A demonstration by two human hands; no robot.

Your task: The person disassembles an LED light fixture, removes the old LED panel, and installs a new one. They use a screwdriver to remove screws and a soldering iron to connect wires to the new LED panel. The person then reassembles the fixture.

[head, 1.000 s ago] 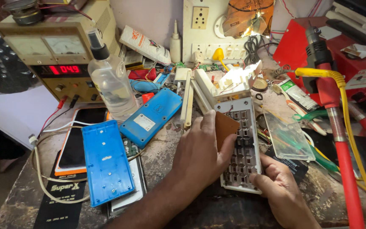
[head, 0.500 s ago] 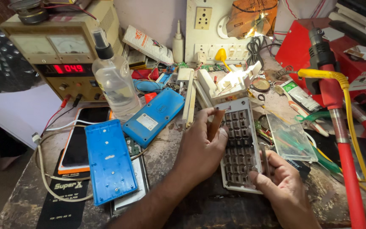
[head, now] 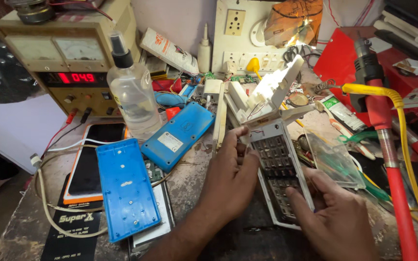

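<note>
The keypad panel lies flat near the front edge of the counter, between both hands. It looks light and thin, with open rows of small contacts, so it is probably fragile in the middle; the rigid white side rims seem the safest place to hold. The left hand curls around its left rim, fingers closed on it. The right hand rests palm down, fingertips pressing the lower right part.
</note>
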